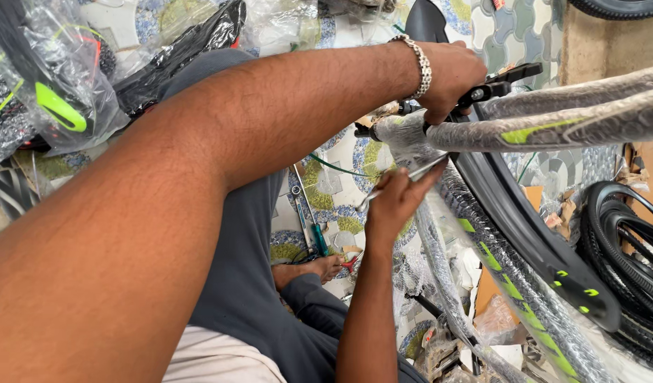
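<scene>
The left hand (450, 74) clenches a black brake lever (497, 85) above the wrapped bicycle frame (553, 117). The right hand (397, 198), below the frame, grasps a thin metal tool (404, 177). The wrapping is still on.

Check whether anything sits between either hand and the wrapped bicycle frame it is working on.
Nothing visible does. The left hand already grips the black fitting on the wrapped frame tube, and the right hand holds a thin metal tool against the wrapping.
</scene>
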